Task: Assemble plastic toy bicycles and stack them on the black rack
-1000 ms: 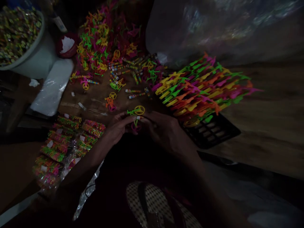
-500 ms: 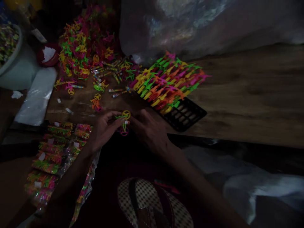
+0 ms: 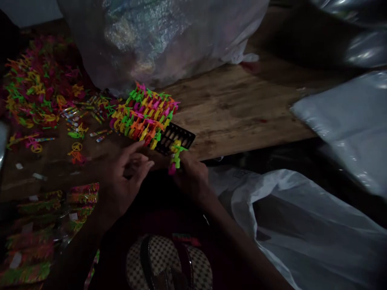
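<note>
My right hand (image 3: 193,173) grips a small plastic toy bicycle (image 3: 176,156), green with yellow and pink wheels, close to the front edge of the wooden table. Just beyond it lies a black slotted tray (image 3: 185,137). Toy bicycles (image 3: 145,117) in yellow, green, orange and pink stand in packed rows across most of that tray. My left hand (image 3: 127,177) is a little apart on the left, its fingers spread and slightly curled with nothing visible in them.
A heap of loose toy parts (image 3: 36,84) lies at the far left, with small printed tubes (image 3: 74,114) beside it. Packed toys (image 3: 30,241) are at lower left. A large filled plastic bag (image 3: 169,44) stands behind the tray, and a white sack (image 3: 290,209) hangs at right.
The view has swung to the right. The toy bicycle, earlier in my left fingers with the right hand beside it, is now in my right hand near the tray. My left hand has let go.
</note>
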Available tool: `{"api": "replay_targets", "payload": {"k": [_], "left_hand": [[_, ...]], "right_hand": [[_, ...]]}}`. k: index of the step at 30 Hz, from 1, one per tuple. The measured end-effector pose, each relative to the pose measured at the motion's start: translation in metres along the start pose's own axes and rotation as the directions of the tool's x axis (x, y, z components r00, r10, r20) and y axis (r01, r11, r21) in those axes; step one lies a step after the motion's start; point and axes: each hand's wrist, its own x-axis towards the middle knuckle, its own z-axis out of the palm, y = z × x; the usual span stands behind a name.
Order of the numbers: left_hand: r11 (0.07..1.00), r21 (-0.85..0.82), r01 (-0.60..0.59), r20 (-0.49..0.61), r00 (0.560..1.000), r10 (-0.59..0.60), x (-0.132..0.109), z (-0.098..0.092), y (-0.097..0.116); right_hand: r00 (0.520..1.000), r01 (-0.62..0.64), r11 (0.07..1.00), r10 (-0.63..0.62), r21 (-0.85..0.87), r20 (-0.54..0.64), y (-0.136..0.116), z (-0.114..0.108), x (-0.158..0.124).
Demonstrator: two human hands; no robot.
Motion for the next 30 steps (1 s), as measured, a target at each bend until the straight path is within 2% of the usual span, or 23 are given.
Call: {"api": "replay_targets", "payload": {"k": [1, 3, 4, 6, 10, 13, 17, 23, 30], "left_hand": [[0.990, 0.073, -0.118, -0.038, 0.992, 0.121, 0.007, 0.002, -0.003], [0.906, 0.250, -0.341, -0.039, 0.932, 0.361, 0.021, 0.006, -0.011], [0.851, 0.319, -0.418, -0.002, 0.897, 0.441, 0.028, 0.009, -0.016], [0.776, 0.383, -0.502, 0.088, 0.856, 0.510, 0.039, 0.015, -0.024], [0.731, 0.423, -0.536, 0.149, 0.837, 0.527, 0.050, 0.024, -0.037], [0.711, 0.442, -0.547, 0.167, 0.829, 0.534, 0.053, 0.024, -0.042], [0.742, 0.422, -0.521, 0.188, 0.851, 0.490, 0.054, 0.022, -0.043], [0.798, 0.332, -0.503, 0.213, 0.864, 0.456, 0.055, 0.022, -0.045], [0.785, 0.338, -0.519, 0.201, 0.855, 0.479, 0.055, 0.023, -0.045]], "right_hand": [[0.999, -0.018, 1.000, 0.018, -0.001, -0.049, 0.006, 0.001, 0.003], [0.993, -0.045, 0.998, 0.048, 0.035, -0.108, 0.014, 0.007, 0.010], [0.991, -0.062, 0.996, 0.069, 0.061, -0.115, 0.015, 0.011, 0.013], [0.989, -0.118, 0.989, 0.125, 0.092, -0.084, 0.014, 0.019, 0.020], [0.977, -0.212, 0.975, 0.212, 0.066, 0.017, 0.010, 0.030, 0.029], [0.974, -0.226, 0.969, 0.223, 0.103, 0.043, 0.012, 0.033, 0.031], [0.974, -0.223, 0.965, 0.214, 0.136, 0.077, 0.014, 0.032, 0.031], [0.974, -0.212, 0.977, 0.210, 0.012, 0.083, 0.005, 0.027, 0.034], [0.953, -0.256, 0.963, 0.267, -0.088, 0.143, 0.000, 0.036, 0.038]]}}
